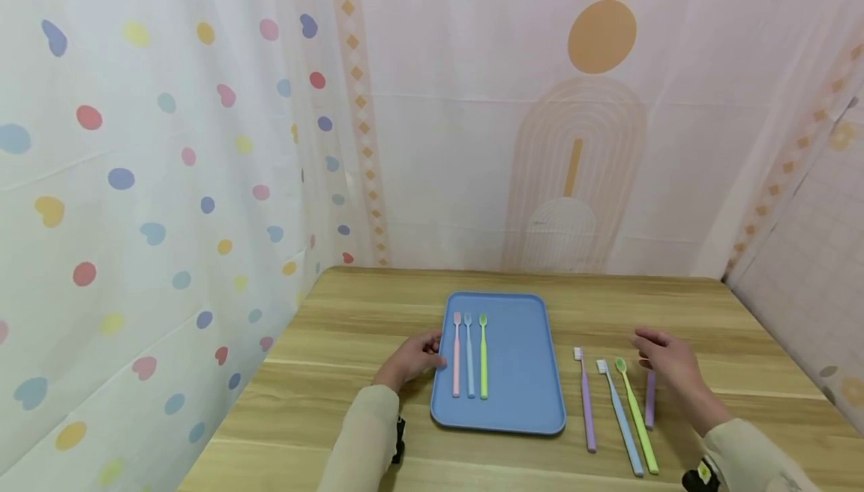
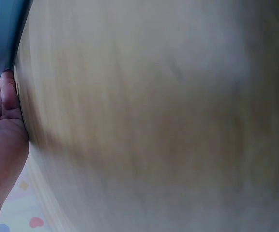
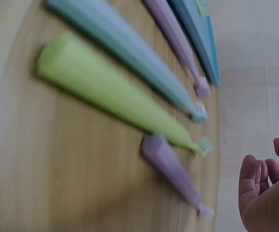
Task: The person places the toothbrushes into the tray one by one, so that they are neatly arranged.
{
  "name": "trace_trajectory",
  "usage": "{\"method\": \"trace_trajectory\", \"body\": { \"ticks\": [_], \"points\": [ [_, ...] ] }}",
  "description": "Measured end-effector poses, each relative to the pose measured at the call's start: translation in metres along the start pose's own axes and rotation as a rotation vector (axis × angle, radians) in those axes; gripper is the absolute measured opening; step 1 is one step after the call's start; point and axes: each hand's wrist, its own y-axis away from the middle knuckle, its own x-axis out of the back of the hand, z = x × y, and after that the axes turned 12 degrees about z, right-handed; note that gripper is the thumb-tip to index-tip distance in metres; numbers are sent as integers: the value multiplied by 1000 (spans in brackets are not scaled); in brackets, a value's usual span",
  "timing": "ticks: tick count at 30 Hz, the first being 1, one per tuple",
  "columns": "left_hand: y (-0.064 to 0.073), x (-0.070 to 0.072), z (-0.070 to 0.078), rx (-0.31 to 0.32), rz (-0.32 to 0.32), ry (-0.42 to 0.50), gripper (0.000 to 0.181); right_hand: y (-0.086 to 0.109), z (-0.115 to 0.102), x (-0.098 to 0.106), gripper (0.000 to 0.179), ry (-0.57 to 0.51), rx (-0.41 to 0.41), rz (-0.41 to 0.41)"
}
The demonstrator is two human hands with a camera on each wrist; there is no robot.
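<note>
My left hand (image 1: 415,357) grips the left rim of a blue tray (image 1: 523,364), thumb and fingers at its edge. Side by side in the tray's left half lie a pink toothbrush (image 1: 456,361), a light blue toothbrush (image 1: 470,364) and a green toothbrush (image 1: 483,364). Over the right side of the table, my right hand (image 1: 668,361) holds nothing, its fingers loosely bent. Beneath it lies a purple toothbrush (image 1: 650,406), its head hidden by the hand in the head view; the right wrist view shows that whole purple toothbrush (image 3: 170,166) apart from the fingers.
Between the tray and my right hand lie another purple toothbrush (image 1: 586,406), a blue toothbrush (image 1: 622,424) and a green toothbrush (image 1: 637,421), heads pointing away. All rest on a wooden table (image 1: 337,342). A dotted curtain (image 1: 169,192) hangs left, a patterned one (image 1: 445,177) behind.
</note>
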Motion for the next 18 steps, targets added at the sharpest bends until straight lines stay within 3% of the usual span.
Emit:
{"method": "trace_trajectory", "body": {
  "ticks": [10, 18],
  "points": [
    [1, -1, -1, -9, 1, 19, 60, -2, 23, 22, 55, 75, 25, 46],
    [1, -1, 0, -22, 4, 3, 61, -3, 43, 37, 56, 105, -72, 67]
  ]
}}
